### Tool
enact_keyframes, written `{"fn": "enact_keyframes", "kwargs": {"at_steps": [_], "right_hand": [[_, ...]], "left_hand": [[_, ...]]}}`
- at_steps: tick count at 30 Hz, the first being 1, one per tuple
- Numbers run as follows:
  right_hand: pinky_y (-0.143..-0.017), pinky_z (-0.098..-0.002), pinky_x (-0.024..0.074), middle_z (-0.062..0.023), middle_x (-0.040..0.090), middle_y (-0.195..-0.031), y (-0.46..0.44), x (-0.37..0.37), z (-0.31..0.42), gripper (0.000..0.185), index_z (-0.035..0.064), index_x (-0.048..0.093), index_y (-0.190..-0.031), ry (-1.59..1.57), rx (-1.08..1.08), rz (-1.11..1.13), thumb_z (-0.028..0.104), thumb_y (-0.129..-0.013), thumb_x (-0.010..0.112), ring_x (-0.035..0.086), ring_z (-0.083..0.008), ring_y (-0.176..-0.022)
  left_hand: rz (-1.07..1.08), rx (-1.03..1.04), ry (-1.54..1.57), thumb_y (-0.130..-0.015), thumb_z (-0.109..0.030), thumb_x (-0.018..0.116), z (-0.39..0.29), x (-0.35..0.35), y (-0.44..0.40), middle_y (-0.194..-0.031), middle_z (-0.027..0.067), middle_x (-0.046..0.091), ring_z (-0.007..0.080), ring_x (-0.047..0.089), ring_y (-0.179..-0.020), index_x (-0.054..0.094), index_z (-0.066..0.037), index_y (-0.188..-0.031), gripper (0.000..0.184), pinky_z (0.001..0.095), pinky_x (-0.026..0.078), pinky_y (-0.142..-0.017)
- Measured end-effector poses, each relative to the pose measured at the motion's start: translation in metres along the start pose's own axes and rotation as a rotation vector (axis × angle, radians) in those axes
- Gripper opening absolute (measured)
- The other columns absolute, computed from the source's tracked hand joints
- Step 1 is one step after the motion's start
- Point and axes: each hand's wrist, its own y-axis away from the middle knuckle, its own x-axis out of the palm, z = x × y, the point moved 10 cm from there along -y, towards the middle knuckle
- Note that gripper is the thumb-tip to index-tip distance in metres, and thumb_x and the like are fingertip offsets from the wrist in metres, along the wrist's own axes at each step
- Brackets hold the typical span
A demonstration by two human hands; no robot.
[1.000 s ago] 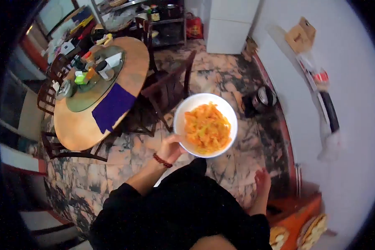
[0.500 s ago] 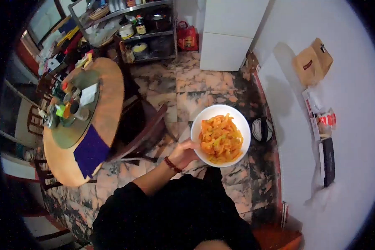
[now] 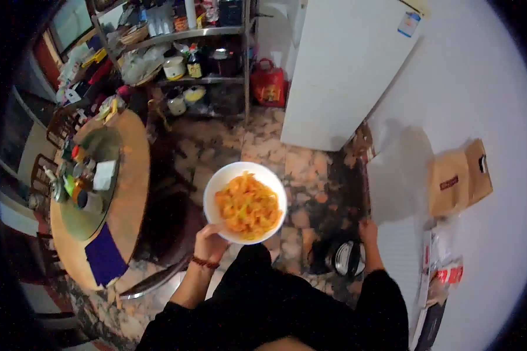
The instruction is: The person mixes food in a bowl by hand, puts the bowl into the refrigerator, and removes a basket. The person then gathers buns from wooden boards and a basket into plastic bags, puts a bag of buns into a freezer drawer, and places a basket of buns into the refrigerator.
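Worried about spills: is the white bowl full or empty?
The white bowl is partly full: chopped orange-yellow food covers its middle, while some white inside shows bare.

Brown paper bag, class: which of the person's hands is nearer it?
Right. The right hand is to the left of the brown paper bag and lower in view; the left hand is farther left, holding the white bowl.

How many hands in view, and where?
2. Bare left hand, dark-red beaded bracelet at the wrist, holding the round white bowl by its near-left edge; bare right hand out to the person's right, nothing visible in it. Neither is hidden.
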Motion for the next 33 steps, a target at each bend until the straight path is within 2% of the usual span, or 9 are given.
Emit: {"fn": "enact_keyframes", "kwargs": {"at_steps": [3, 4, 13, 15, 20, 22, 23, 26, 33], "right_hand": [[-0.074, -0.0412, 0.0493, -0.0178, 0.062, -0.091, -0.163, -0.045, 0.165, 0.016, 0.0027, 0.063, -0.093, -0.102, -0.328, -0.152, 0.016, -0.084, 0.061, 0.060, -0.0364, -0.083], [-0.083, -0.0475, 0.0477, -0.0190, 0.057, -0.105, -0.194, -0.051, 0.214, 0.023, 0.0055, 0.062, -0.102, -0.140, -0.244, -0.031, 0.018, -0.083, 0.062, 0.057, -0.0398, -0.099], [-0.070, -0.0483, 0.0519, -0.0192, 0.058, -0.109, -0.367, -0.071, 0.468, 0.021, -0.0009, 0.057, -0.101, 0.345, -0.597, -0.001, 0.013, -0.086, 0.054, 0.064, -0.0371, -0.082], [-0.069, -0.0457, 0.0527, -0.0158, 0.048, -0.117, -0.419, -0.066, 0.489, 0.021, -0.0012, 0.055, -0.097, 0.338, -0.582, -0.046, 0.009, -0.080, 0.063, 0.063, -0.0349, -0.078], [-0.070, -0.0460, 0.0534, -0.0242, 0.062, -0.095, -0.558, -0.062, 0.555, 0.017, 0.0018, 0.055, -0.098, 0.416, -0.586, -0.116, 0.015, -0.091, 0.046, 0.065, -0.0374, -0.082], [-0.072, -0.0478, 0.0541, -0.0260, 0.064, -0.085, -0.592, -0.077, 0.567, 0.022, 0.0026, 0.058, -0.102, 0.422, -0.521, -0.083, 0.018, -0.092, 0.046, 0.065, -0.0398, -0.088], [-0.071, -0.0474, 0.0550, -0.0246, 0.064, -0.094, -0.614, -0.086, 0.564, 0.023, 0.0024, 0.061, -0.102, 0.180, -0.359, 0.018, 0.017, -0.091, 0.048, 0.066, -0.0386, -0.090], [-0.065, -0.0423, 0.0573, -0.0171, 0.060, -0.113, -0.610, -0.089, 0.597, 0.023, 0.0055, 0.068, -0.101, 1.001, -0.606, -0.059, 0.016, -0.088, 0.054, 0.067, -0.0305, -0.093], [-0.060, -0.0360, 0.0569, -0.0093, 0.056, -0.103, -0.619, -0.057, 0.575, 0.018, 0.0078, 0.071, -0.097, 0.835, -0.555, -0.112, 0.014, -0.083, 0.061, 0.068, -0.0230, -0.085]], "left_hand": [[-0.126, 0.088, -0.038, -0.074, -0.020, 0.060, -0.021, -0.015, -0.055, -0.124, 0.0190, 0.055, 0.0338, 0.056, -0.112, 0.044, 0.005, -0.129, 0.063, 0.0494, 0.050, -0.091], [-0.118, 0.104, -0.013, -0.074, -0.020, 0.060, -0.037, -0.025, -0.071, -0.124, 0.0190, 0.055, 0.0336, 0.057, -0.111, 0.044, 0.005, -0.129, 0.062, 0.0501, 0.051, -0.090], [-0.129, 0.128, -0.024, -0.074, -0.019, 0.062, -0.106, -0.009, -0.154, -0.130, 0.0138, 0.054, 0.0292, 0.052, -0.119, 0.045, 0.000, -0.133, 0.064, 0.0459, 0.044, -0.096], [-0.149, 0.251, 0.036, -0.075, -0.020, 0.060, -0.123, 0.001, -0.156, -0.118, 0.0174, 0.058, 0.0343, 0.059, -0.106, 0.053, 0.005, -0.118, 0.050, 0.0502, 0.052, -0.088], [-0.246, 0.299, 0.059, -0.076, -0.020, 0.059, -0.138, 0.013, -0.208, -0.117, 0.0165, 0.059, 0.0325, 0.059, -0.105, 0.055, 0.003, -0.115, 0.046, 0.0478, 0.052, -0.088], [-0.316, 0.376, 0.074, -0.075, -0.020, 0.059, -0.151, 0.028, -0.210, -0.116, 0.0166, 0.060, 0.0319, 0.060, -0.103, 0.055, 0.003, -0.116, 0.048, 0.0477, 0.052, -0.089], [-0.350, 0.284, 0.046, -0.074, -0.021, 0.061, -0.148, 0.026, -0.214, -0.135, 0.0148, 0.049, 0.0318, 0.049, -0.121, 0.038, -0.001, -0.138, 0.071, 0.0459, 0.039, -0.102], [-0.234, 0.296, 0.163, -0.074, -0.021, 0.061, -0.164, 0.022, -0.199, -0.136, 0.0150, 0.048, 0.0318, 0.049, -0.122, 0.036, -0.001, -0.140, 0.073, 0.0490, 0.040, -0.101], [-0.268, 0.262, 0.061, -0.076, -0.024, 0.062, -0.163, 0.024, -0.233, -0.134, 0.0153, 0.049, 0.0314, 0.050, -0.121, 0.036, 0.000, -0.139, 0.072, 0.0521, 0.041, -0.099]]}}
